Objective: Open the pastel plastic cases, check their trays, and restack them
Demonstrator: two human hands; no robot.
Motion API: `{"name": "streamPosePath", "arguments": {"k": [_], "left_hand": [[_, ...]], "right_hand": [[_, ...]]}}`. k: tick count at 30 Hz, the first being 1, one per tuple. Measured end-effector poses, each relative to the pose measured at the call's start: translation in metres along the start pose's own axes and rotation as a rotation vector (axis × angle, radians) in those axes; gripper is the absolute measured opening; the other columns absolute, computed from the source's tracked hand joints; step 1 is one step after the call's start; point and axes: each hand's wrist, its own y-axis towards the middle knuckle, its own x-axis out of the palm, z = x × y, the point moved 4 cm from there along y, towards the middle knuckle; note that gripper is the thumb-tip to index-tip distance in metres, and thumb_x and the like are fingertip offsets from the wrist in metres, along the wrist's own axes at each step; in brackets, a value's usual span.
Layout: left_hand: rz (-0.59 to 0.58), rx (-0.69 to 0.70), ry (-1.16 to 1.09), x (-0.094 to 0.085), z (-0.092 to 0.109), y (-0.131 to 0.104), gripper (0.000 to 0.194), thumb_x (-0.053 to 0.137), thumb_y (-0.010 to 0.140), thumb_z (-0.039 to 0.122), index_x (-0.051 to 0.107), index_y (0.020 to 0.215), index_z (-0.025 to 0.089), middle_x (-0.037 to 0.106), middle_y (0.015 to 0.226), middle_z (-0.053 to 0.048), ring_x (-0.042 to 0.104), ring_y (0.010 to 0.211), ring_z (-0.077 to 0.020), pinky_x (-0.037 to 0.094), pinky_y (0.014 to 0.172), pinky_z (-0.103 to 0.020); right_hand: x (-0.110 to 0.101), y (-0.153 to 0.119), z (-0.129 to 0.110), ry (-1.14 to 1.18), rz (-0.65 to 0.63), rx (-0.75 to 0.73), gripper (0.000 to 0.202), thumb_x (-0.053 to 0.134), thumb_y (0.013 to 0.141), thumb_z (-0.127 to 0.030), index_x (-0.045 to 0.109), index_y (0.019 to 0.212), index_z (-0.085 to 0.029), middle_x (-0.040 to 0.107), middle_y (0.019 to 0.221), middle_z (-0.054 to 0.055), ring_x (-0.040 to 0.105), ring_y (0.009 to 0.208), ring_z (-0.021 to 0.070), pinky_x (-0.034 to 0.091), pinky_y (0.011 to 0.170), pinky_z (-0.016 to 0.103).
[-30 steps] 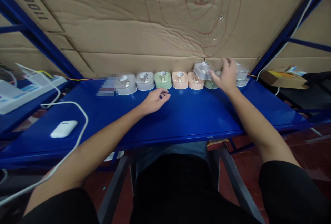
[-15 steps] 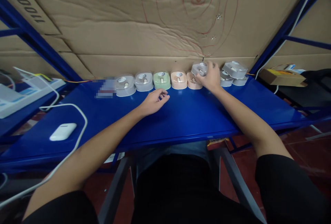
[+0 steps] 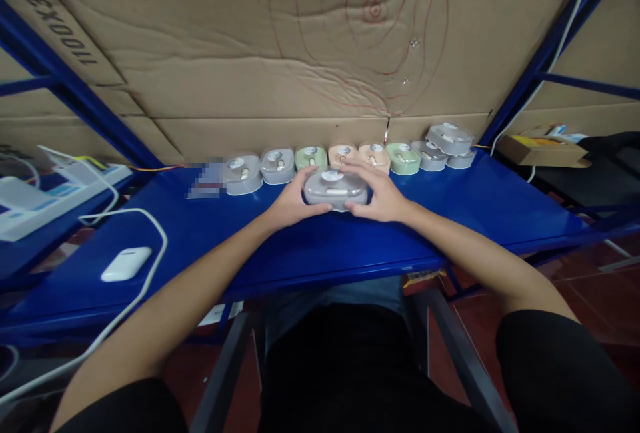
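Note:
A grey plastic box with a clear lid and a round white label (image 3: 336,188) is between my two hands, in front of the row near the middle of the blue table (image 3: 320,246). My left hand (image 3: 296,201) grips its left side, thumb along the front. On its right side, my right hand (image 3: 381,193) is closed the same way, fingers over the back edge. Behind it stands a row of like boxes: grey (image 3: 243,174), green (image 3: 311,157), peach (image 3: 343,154) and another green one (image 3: 404,158). At the right end, one grey box (image 3: 450,138) rests on two others.
A white earbud case (image 3: 127,264) lies at the left, beside a white cable (image 3: 163,233). White power strips (image 3: 60,200) are further left. Cardboard (image 3: 225,86) backs the table, and an open carton (image 3: 543,152) sits beyond the right frame post.
My right hand has brought the grey box from the back row to the middle, uncovering a green box there. My left hand has closed on the box's other side.

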Motion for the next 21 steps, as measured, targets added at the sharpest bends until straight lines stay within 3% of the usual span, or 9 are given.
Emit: {"name": "streamPosePath", "arguments": {"k": [3,7,13,17,21], "left_hand": [[-0.03,-0.001,0.051,-0.001,0.0,-0.001,0.117,0.108,0.065,0.067,0.056,0.16,0.023,0.068,0.166,-0.023,0.068,0.153,-0.0469,0.053,0.131,-0.064],[-0.091,-0.028,0.115,0.003,-0.001,-0.002,0.115,0.109,0.063,0.07,0.058,0.155,0.021,0.075,0.155,-0.022,0.075,0.142,-0.0462,0.059,0.124,-0.064],[-0.157,-0.017,0.207,0.014,-0.003,-0.006,0.121,0.109,0.063,0.069,0.055,0.16,0.022,0.071,0.162,-0.025,0.07,0.15,-0.0506,0.056,0.126,-0.07],[-0.177,0.024,0.212,0.017,-0.004,-0.006,0.122,0.109,0.066,0.067,0.054,0.165,0.023,0.068,0.165,-0.026,0.068,0.153,-0.0521,0.053,0.129,-0.073],[-0.185,0.01,0.241,0.009,-0.001,-0.002,0.122,0.108,0.068,0.067,0.053,0.167,0.022,0.067,0.167,-0.027,0.066,0.156,-0.0523,0.054,0.129,-0.071]], "right_hand": [[0.012,-0.004,0.003,0.031,-0.074,0.005,0.087,0.09,0.088,-0.052,0.062,0.169,-0.035,0.06,0.181,0.014,0.055,0.17,0.0446,0.041,0.144,0.07],[0.02,-0.006,0.02,0.059,-0.189,0.033,0.102,0.094,0.082,-0.055,0.056,0.173,-0.029,0.06,0.179,0.018,0.061,0.163,0.047,0.049,0.138,0.071],[0.027,-0.008,0.031,0.06,-0.235,0.128,0.117,0.097,0.079,-0.079,0.058,0.173,-0.022,0.065,0.174,0.024,0.065,0.158,0.051,0.055,0.133,0.073],[0.023,-0.007,0.03,0.077,-0.219,0.1,0.11,0.095,0.082,-0.081,0.062,0.169,-0.022,0.072,0.166,0.023,0.07,0.152,0.0488,0.057,0.129,0.071],[0.002,-0.004,0.036,0.086,-0.169,0.097,0.1,0.093,0.086,-0.074,0.064,0.167,-0.023,0.078,0.154,0.02,0.077,0.138,0.0449,0.063,0.121,0.07]]}}
